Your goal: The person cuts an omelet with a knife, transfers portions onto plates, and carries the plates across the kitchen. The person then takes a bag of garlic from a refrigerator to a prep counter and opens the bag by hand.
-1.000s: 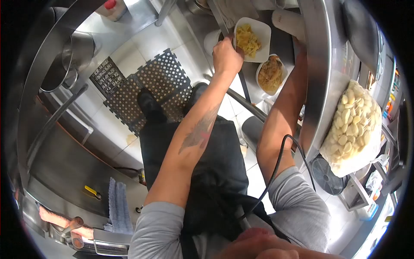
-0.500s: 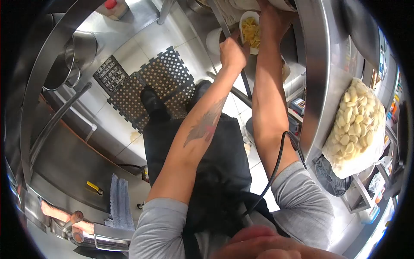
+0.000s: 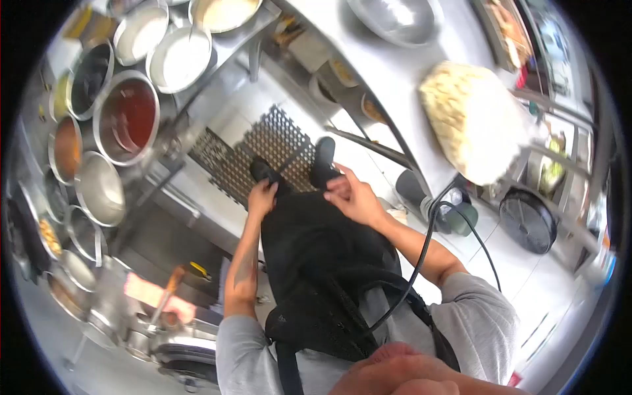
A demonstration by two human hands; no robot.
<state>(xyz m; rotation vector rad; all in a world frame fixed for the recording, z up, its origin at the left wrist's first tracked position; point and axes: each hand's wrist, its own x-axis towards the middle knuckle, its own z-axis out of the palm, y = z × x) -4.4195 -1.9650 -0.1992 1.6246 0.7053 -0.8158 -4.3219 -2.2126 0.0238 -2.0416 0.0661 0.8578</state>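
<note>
My left hand (image 3: 263, 196) hangs in front of the black apron (image 3: 322, 237), its fingers loosely curled and slightly apart with nothing visible in them. To its right, my right hand (image 3: 353, 197) is open over the apron's upper edge, fingers spread and empty. The hands do not touch each other. Beyond them, under the steel counter (image 3: 368, 62), a bowl with yellow food (image 3: 343, 72) and a second bowl (image 3: 373, 108) are partly visible on a lower level. A bag of pale cloves (image 3: 467, 122) lies on the counter.
Several pots stand at the left, among them one with red sauce (image 3: 131, 118). A steel bowl (image 3: 398, 18) sits on the counter. The perforated black mat (image 3: 280, 141) is on the floor, with a fan (image 3: 528, 220) at the right. An orange-pink towel (image 3: 158, 296) lies lower left.
Both hands have come back from the lower level to the apron. My left hand has let go of the metal edge. The view has turned, bringing the pots at the left into sight.
</note>
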